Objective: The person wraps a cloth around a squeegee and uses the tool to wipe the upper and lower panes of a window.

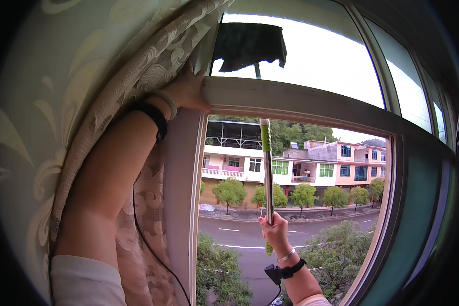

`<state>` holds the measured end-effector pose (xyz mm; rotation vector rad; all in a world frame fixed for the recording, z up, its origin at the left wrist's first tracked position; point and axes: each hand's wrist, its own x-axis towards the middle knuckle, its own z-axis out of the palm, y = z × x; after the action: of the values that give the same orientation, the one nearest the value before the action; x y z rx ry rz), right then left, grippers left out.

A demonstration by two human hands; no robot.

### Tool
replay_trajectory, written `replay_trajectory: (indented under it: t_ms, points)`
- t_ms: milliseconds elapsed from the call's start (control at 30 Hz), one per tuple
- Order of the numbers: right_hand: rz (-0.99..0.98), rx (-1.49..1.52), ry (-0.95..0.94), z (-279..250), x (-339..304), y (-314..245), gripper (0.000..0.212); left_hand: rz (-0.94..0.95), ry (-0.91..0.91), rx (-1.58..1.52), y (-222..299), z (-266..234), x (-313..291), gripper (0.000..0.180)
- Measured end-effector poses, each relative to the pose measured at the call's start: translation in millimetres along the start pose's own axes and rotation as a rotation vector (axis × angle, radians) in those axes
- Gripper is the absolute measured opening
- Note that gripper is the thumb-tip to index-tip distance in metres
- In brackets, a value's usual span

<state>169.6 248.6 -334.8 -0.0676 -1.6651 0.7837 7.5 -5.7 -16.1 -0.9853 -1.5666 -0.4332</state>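
My right hand (275, 230) reaches out through the open window and is closed round the pole of a flat mop (269, 178), a silvery pole with green grip sections. The pole stands nearly upright outside and passes behind the crossbar. Above, its dark cloth head (250, 46) shows through the upper pane, apparently against the outer side of the glass. My left hand (186, 91) grips the window frame (290, 97) at the left end of the crossbar, beside the gathered curtain; some of its fingers are hidden.
A lace curtain (148, 76) hangs along my left arm, with a black cable (148, 245) running down it. Sliding panes (413, 204) stand to the right. Outside, far below, are a road (239, 224), trees (229, 191) and houses (336, 163).
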Motion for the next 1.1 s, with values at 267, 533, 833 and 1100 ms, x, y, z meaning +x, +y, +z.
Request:
replay_trajectory:
  t_ms: [267, 533, 833, 1100]
  points:
    - [0.279, 0.127, -0.051, -25.3, -166.2, 67.6, 0.02, -0.014, -0.06, -0.13, 8.3, -3.8, 4.9, 0.094]
    - [0.219, 0.278, -0.098, 17.4, -78.4, 89.6, 0.02, 0.04, -0.077, -0.103, 7.6, 0.0, 8.9, 0.093]
    - [0.191, 0.405, -0.202, 62.3, -23.4, 37.4, 0.023, 0.034, -0.032, -0.147, 5.7, -1.5, 3.6, 0.09]
    - [0.374, 0.369, -0.25, 17.4, -175.9, 72.1, 0.021, -0.012, -0.112, -0.156, 10.5, -7.7, 7.4, 0.099]
